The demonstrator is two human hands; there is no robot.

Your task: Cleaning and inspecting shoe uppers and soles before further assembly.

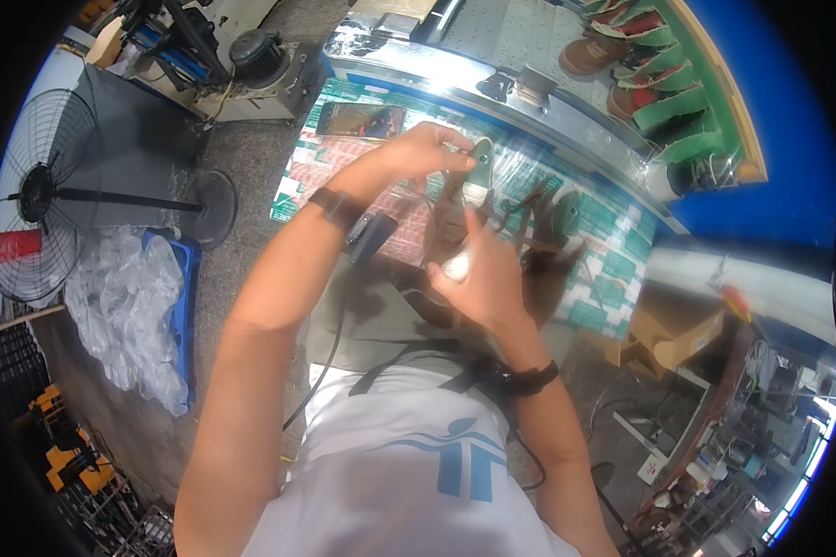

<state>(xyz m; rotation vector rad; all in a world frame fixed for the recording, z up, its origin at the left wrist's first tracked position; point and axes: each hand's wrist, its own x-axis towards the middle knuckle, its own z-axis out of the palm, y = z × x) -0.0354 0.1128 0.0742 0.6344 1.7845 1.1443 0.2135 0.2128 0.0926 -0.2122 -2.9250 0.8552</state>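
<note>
1 table (613, 232) with a green and red patterned top carries 1 phone (360, 120) and 1 dark sandal (553, 218). Beside it stand 1 fan (37, 195) and 1 blue crate (184, 297) of clear plastic bags. Above the table, 1 brown sandal (457, 190) is held by both hands: the left hand (427, 148) pinches its upper end, the right hand (478, 269) grips its lower part.

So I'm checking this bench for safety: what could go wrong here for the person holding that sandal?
The sandal is held in the air by the left hand and right hand, so it might slip and drop. The phone lies nearby on the table and could get knocked. The cable hanging from the left wrist might snag.
</note>
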